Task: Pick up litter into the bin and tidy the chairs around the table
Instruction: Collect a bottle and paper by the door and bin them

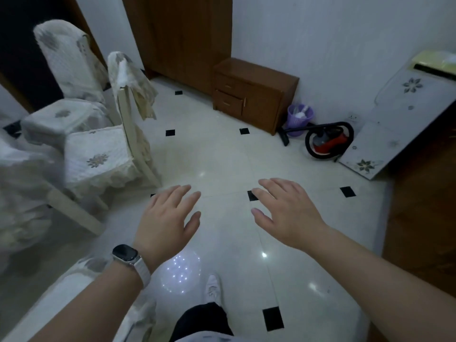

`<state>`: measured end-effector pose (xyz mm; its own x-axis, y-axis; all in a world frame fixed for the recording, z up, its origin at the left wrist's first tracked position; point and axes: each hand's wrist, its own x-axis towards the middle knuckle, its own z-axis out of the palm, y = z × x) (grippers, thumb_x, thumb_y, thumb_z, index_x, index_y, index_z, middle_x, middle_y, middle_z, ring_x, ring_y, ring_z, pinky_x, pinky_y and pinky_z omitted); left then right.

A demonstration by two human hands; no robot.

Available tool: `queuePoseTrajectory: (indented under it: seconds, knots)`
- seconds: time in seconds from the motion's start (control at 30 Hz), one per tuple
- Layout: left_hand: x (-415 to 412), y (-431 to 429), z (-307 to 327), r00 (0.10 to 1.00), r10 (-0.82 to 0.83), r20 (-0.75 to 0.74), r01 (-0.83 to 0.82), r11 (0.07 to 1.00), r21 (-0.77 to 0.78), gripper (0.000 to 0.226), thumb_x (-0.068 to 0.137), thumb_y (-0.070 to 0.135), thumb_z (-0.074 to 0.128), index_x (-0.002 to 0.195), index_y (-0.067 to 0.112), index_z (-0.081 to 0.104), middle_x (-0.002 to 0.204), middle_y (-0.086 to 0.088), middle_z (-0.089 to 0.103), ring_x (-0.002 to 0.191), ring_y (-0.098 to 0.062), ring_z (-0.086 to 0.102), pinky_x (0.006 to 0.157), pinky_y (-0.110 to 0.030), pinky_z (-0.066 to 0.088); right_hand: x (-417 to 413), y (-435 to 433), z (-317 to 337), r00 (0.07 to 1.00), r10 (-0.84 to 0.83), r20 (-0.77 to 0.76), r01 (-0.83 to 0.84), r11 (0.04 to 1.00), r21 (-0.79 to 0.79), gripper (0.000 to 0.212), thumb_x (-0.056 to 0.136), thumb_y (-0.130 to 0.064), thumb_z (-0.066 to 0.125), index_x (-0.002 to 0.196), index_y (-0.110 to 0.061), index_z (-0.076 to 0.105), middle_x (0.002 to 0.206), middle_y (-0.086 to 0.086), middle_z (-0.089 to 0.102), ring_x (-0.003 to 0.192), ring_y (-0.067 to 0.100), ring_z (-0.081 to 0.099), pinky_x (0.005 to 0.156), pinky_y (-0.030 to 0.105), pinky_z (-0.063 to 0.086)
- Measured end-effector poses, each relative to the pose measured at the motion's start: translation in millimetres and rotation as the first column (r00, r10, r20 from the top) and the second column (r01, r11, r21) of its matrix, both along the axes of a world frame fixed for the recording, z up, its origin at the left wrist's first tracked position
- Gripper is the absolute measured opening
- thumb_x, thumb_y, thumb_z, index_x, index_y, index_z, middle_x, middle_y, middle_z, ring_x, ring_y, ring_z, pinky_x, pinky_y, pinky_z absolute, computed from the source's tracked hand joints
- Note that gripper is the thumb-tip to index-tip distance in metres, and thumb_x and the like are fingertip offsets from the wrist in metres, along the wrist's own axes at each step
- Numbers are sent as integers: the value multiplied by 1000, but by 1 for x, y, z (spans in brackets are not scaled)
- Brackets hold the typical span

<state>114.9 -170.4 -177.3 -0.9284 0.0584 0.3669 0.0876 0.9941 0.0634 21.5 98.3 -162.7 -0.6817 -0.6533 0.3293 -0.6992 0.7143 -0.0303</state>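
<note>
Two bare hands hover palm-down over a glossy tiled floor: the left hand (167, 215), a watch (124, 253) on its wrist, and the right hand (286, 208), both with fingers spread and holding nothing. At left, two lace-covered chairs stand side by side, the nearer chair (98, 156) and the farther chair (64, 60), backs upright and seats pointing toward a cloth-draped table (14, 169), blurred and cut off by the frame edge. By the far wall a purple bin (299, 119) stands upright, mouth up, between a wooden cabinet (254, 90) and a red vacuum cleaner (328, 141). White litter (301, 114) shows inside, too small to identify.
</note>
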Motion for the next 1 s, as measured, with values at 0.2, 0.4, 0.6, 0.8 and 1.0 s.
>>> queuePoseTrajectory:
  seconds: [0.2, 0.4, 0.6, 0.8, 1.0]
  knots:
    - [-113, -64, -5, 1000, -29, -11, 29, 998, 62, 45, 90, 39, 49, 121, 13, 68, 124, -11, 66, 113, -33, 60, 96, -39, 35, -112, -72, 12, 1000, -18, -22, 19, 999, 46, 45, 88, -45, 45, 113, -14, 67, 122, 7, 63, 111, 29, 57, 94, 41, 39]
    - [-214, -117, 12, 1000, -26, -9, 26, 996, 82, 44, 90, 37, 49, 122, 14, 67, 126, -11, 64, 112, -33, 60, 92, -41, 44, -201, -133, 27, 999, 0, -49, 1, 999, 33, 44, 87, -45, 46, 112, -14, 67, 122, 8, 63, 111, 30, 56, 92, 41, 42]
    - [-287, -136, 13, 999, -30, 30, 27, 996, 86, 44, 90, 38, 48, 123, 14, 66, 127, -11, 63, 113, -33, 60, 92, -43, 48, -277, -149, 22, 999, 5, -39, -4, 1000, 21, 43, 88, -45, 47, 113, -15, 65, 123, 7, 62, 113, 30, 55, 94, 42, 40]
    - [-366, -140, 8, 996, 9, 85, -15, 998, 62, 45, 90, 39, 50, 125, 15, 65, 128, -11, 63, 114, -33, 58, 91, -44, 48, -368, -153, 3, 999, 24, -37, -26, 999, -47, 43, 88, -45, 48, 113, -14, 66, 122, 8, 62, 111, 30, 56, 93, 41, 40]
    - [-460, -134, 11, 981, 111, 159, -112, 994, -2, 48, 89, 41, 48, 126, 17, 64, 128, -10, 62, 115, -33, 58, 92, -44, 48, -479, -151, -10, 999, 52, -2, -52, 994, -92, 44, 88, -46, 47, 114, -15, 66, 123, 8, 62, 112, 29, 55, 94, 38, 34]
